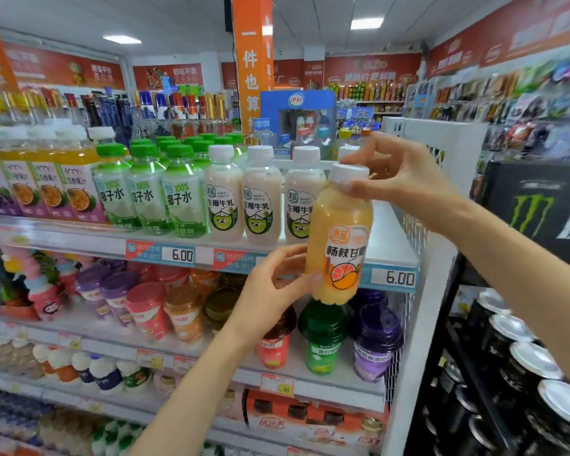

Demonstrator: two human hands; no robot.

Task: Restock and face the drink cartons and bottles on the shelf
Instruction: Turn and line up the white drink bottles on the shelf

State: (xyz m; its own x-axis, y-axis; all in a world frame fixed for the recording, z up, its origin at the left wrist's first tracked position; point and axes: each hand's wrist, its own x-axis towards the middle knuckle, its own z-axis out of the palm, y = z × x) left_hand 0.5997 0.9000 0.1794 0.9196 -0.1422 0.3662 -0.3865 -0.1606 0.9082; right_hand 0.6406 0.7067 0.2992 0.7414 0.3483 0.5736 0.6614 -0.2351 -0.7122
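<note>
The orange bottle point(339, 245) is clamped by both hands. Its lower body is wrapped by the left hand point(270, 286), thumb laid on the front near the label's bottom edge. The white cap point(349, 172) is pinched from above by the fingertips of the right hand point(397, 179). The bottle is held nearly upright in the air, just in front of the right end of the upper shelf point(387, 233), and its base hangs below the shelf's front edge. Just right of it, a price tag point(399, 278) reading 6.00 is seen on the edge strip. Behind and to the left, three milky bottles point(260, 195) with white caps are lined up at the shelf front, labels facing out. Further left, green-capped bottles point(178, 192) are ranked in rows, then yellow juice bottles point(76, 185). On the shelf below, a green cup point(323, 337) and a purple cup point(375, 337) are stood under the held bottle. At far right, a black box point(533, 212) with a green claw mark is set above rows of cans point(524, 357).
</note>
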